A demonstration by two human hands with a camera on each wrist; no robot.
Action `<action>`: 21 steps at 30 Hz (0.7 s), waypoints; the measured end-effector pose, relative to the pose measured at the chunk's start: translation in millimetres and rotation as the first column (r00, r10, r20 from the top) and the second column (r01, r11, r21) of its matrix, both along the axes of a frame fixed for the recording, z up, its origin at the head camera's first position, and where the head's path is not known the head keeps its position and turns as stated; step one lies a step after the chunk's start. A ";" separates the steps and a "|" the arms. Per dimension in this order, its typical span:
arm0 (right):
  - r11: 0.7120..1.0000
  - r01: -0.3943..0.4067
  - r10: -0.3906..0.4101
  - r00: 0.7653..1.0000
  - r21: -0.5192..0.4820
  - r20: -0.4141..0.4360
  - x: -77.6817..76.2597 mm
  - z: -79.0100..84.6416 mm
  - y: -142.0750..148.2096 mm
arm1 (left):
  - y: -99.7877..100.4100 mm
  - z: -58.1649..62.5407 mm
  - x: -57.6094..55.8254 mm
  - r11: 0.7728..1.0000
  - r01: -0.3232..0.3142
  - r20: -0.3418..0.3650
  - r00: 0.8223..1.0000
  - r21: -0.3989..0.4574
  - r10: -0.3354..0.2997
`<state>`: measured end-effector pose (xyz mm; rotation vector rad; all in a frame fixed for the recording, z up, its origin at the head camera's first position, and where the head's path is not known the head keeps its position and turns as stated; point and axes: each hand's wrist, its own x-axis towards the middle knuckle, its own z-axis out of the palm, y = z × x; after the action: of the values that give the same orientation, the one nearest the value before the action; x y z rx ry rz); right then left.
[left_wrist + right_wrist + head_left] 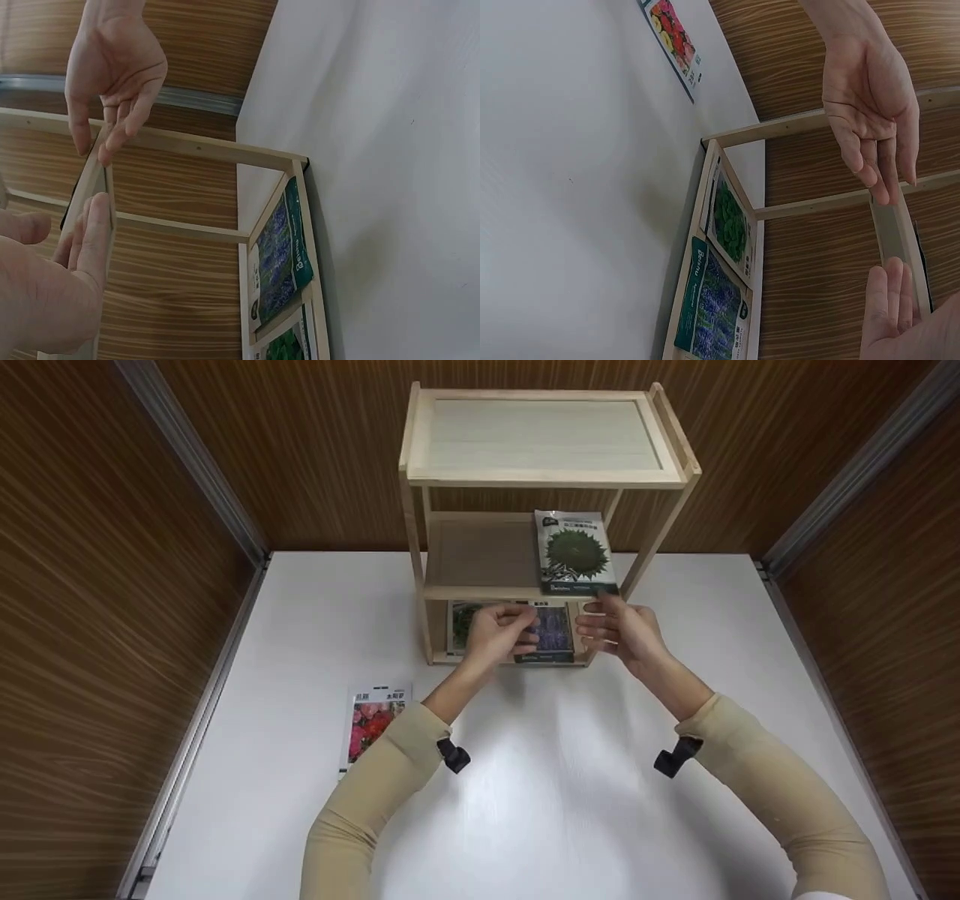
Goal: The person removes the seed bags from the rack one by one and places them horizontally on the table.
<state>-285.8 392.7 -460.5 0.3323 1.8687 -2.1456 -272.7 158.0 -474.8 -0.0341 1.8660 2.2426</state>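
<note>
Two hands up at the front of the wooden rack (551, 480), neither one holding anything. My left hand (499, 634) has a released grip, fingers loose and nearly straight, sitting just in front of the bottom shelf. My right hand (619, 630) is the same, grip released, fingers straight and spread a little, near the rack's right front post. In the wrist views the fingertips of both hands sit right at a pale wooden rail of the rack. I cannot tell if they actually touch it.

The lavender seed packet (553, 631) lies flat on the bottom shelf, between my two hands in the head view, and apart from my fingers in the left wrist view (279, 255). Just beside it on that shelf, to the left, lies a green-leaf packet (461, 622). A dark green packet (576, 553) lies on the middle shelf at the right, its front edge slightly over the lip. The top shelf shows nothing on it. A red-flower packet (373, 724) lies on the white surface (562, 780), well left of the rack, beside my left forearm.

Step, as I judge it: lavender packet placed, hands letting go. The next move likely calls for my left hand to swing back and left to the red-flower packet, pinch one edge off the flat surface, and carry it level to a free shelf spot.
</note>
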 end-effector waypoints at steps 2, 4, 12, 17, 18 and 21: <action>1.000 0.000 0.000 1.000 0.000 0.003 -0.7 -0.9 0.5 | 2.0 -0.1 -0.5 1.000 0.003 0.005 1.000 -0.002 -0.003; 1.000 0.000 0.000 1.000 0.008 0.007 -1.3 -1.3 0.1 | 3.5 -0.6 -1.1 1.000 0.005 0.012 1.000 -0.001 -0.005; 1.000 0.007 -0.007 1.000 -0.019 0.029 -1.6 2.0 1.1 | 7.6 -0.4 -4.5 1.000 0.002 0.014 1.000 0.018 -0.002; 0.999 0.009 -0.008 0.999 -0.036 0.038 -2.0 3.5 2.1 | 10.3 -0.4 -5.2 1.000 0.001 0.011 1.000 0.022 -0.001; 0.999 0.008 -0.007 0.999 -0.040 0.038 -2.0 3.8 2.2 | 10.7 -0.3 -5.1 1.000 -0.002 0.013 1.000 0.022 0.002; 0.999 0.006 -0.003 0.999 -0.053 0.040 -1.6 4.5 2.4 | 11.4 0.2 -4.4 0.999 -0.011 0.021 1.000 0.032 0.010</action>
<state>-287.4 395.1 -455.9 0.3659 1.7882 -2.1705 -277.1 169.4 -474.6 -0.0622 1.8223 2.2701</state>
